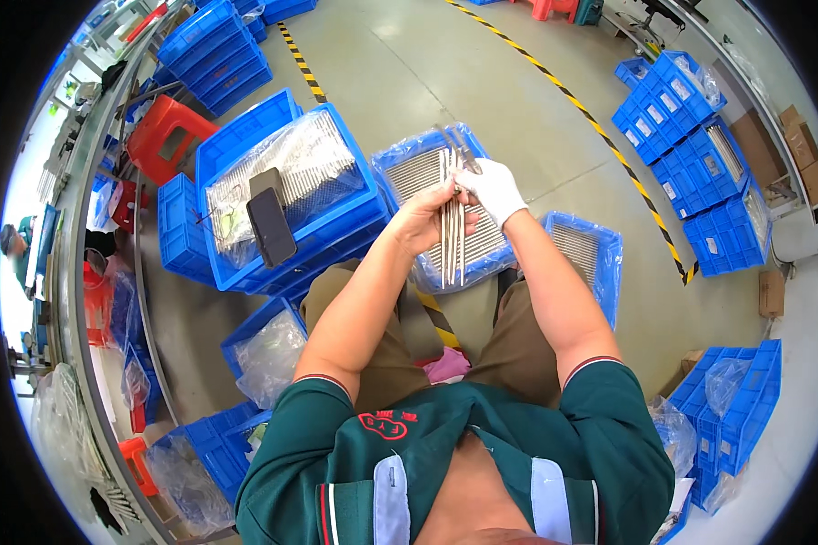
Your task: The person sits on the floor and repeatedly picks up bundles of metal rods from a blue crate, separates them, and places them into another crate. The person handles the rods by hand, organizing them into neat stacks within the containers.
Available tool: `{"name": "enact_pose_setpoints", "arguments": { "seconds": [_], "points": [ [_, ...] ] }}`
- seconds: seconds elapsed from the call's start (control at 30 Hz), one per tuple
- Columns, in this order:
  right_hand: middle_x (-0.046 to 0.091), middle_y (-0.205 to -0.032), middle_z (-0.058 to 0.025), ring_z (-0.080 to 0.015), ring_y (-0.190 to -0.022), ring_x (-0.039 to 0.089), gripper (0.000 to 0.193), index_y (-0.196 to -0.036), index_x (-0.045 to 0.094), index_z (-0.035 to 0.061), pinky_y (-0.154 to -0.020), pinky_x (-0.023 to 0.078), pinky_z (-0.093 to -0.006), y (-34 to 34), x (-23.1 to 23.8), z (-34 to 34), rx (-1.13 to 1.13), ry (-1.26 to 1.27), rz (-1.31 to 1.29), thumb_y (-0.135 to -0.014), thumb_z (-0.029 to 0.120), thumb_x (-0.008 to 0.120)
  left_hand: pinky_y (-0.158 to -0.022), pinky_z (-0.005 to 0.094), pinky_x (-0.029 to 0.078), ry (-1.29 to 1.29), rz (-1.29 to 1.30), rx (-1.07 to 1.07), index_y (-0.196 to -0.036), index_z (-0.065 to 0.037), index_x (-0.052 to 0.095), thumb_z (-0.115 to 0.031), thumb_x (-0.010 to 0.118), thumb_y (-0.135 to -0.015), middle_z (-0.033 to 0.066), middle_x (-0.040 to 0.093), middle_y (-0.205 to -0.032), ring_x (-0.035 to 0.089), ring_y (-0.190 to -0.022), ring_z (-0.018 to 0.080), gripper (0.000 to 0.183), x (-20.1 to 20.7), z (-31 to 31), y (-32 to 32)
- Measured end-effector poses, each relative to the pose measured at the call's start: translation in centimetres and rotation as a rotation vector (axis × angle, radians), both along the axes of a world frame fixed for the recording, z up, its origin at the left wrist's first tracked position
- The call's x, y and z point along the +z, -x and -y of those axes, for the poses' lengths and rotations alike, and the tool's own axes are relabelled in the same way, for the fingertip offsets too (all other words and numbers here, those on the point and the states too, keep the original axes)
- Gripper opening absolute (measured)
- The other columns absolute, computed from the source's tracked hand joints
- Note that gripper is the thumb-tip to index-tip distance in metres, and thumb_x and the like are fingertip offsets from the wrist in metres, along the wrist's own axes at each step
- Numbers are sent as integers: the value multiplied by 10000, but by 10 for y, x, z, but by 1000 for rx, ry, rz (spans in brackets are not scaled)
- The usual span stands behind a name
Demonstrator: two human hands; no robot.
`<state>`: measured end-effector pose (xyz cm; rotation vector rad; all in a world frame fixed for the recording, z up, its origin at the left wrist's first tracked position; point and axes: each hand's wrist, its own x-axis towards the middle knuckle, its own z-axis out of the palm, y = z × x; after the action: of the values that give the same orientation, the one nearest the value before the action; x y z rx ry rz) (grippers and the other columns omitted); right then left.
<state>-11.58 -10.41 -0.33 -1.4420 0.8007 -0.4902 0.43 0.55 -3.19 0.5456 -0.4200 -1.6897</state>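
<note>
Thin metal rods pinched between two hands, over the middle crate

I am sitting with both forearms reaching out over the middle crate (pixel 407 143), a blue one lined with clear plastic and bearing rows of slim metal rods. My hands are working above it, and a small bunch of loose metal rods (pixel 452 241) is lying lengthwise between them, directly over that crate.

My left hand (pixel 420 218), bare, is pinching the bunch from the left, thumb pressing down near the upper half. My right hand (pixel 493 189), in a white glove, is closing on the bunch from the right, higher up; some of its fingers are hiding behind the rods. A dark grey metal piece (pixel 464 148) is sticking out past the glove, over the far end of the middle crate; I cannot tell what it is.

Left of the middle crate, a larger blue crate (pixel 365 173) is holding many more rods under plastic film, and a dark phone (pixel 272 227) is lying on top. Right of the middle crate and nearer me, another lined crate (pixel 611 272) is holding rods too. Farther right of it, blue crates (pixel 695 159) are standing stacked beyond a striped floor line (pixel 592 123).
</note>
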Motion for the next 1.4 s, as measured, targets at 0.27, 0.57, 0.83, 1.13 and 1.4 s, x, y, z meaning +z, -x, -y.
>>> {"name": "enact_pose_setpoints", "arguments": {
  "seconds": [0.27,0.57,0.83,1.13,1.4],
  "points": [
    [597,-635,-88,-158,-557,571,277,-817,589,33,-544,442,-318,-6,-45,16,9,643,-151,-883,301,569,-560,295,414,-61,-32,156,-934,-47,562,-304,590,-895,30,544,-790,465,-611,146,261,3,2,-2],
    [610,-679,-55,-71,-473,478,178,-1038,537,40,-421,363,-210,22,10,-24,157,-161,40,-888,136,521,-543,310,474,-157,170,677,-933,-27,565,-333,574,-907,10,478,-700,501,-599,129,308,8,4,-42],
    [604,-722,-55,-79,-503,505,250,-1131,530,35,-424,385,-212,18,6,-31,144,-148,101,-894,115,537,-525,282,460,-98,194,514,-933,-30,574,-325,537,-929,-2,491,-678,493,-563,104,298,8,7,-18],
    [614,-939,-69,-107,-652,598,320,-1171,516,22,-457,439,-237,10,-15,-22,-56,54,107,-864,88,576,-475,239,408,-163,368,330,-924,-60,628,-299,585,-897,-27,516,-682,466,-529,83,244,14,6,10],
    [622,-768,-93,-135,-524,558,314,-1169,490,-2,-430,415,-240,11,-8,-28,-74,-163,172,-888,125,552,-452,237,395,-233,390,325,-884,-97,625,-325,558,-903,-30,544,-655,454,-508,82,238,13,3,23]
  ]
}}
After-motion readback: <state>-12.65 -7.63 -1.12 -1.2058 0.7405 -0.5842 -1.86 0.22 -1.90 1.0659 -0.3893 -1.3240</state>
